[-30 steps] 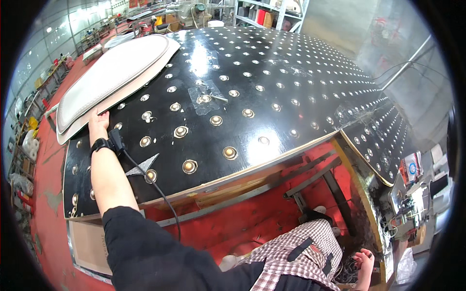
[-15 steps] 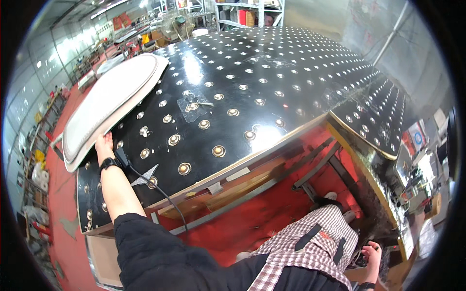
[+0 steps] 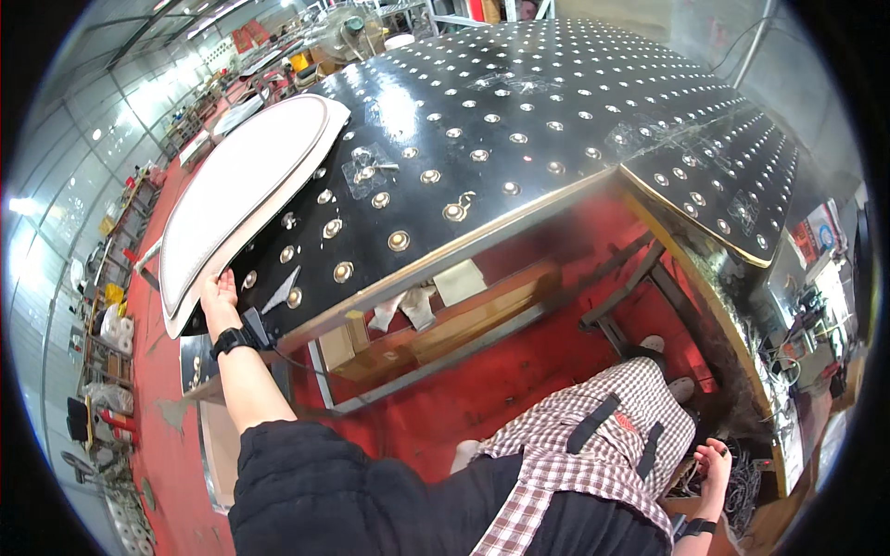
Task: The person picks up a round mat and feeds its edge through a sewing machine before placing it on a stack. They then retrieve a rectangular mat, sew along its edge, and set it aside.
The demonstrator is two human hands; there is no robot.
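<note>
A curved white panel (image 3: 243, 176) lies over a slightly larger cream layer (image 3: 206, 280) at the left end of the black ball-studded table (image 3: 389, 218). My left hand (image 3: 219, 295) has its fingers closed on the cream layer's near edge; the thumb is partly hidden. A dark wristband with a box and cable (image 3: 248, 335) sits on that wrist. My right hand (image 3: 714, 468) hangs low at the right with loosely curled, parted fingers and nothing visible in it. Beside it is a tangle of cords (image 3: 742, 486).
A small grey pointed scrap (image 3: 281, 289) lies on the table near its front edge. Under the table are a metal frame, a cardboard box (image 3: 482, 320) and pale cloths (image 3: 417, 306). The yellow-edged table side (image 3: 714, 306) runs along my right. Shelves line the left wall.
My left hand and the curved panels have come nearer the table's front edge, closer to the grey scrap. The view has shifted. My right hand stays low with fingers curled.
</note>
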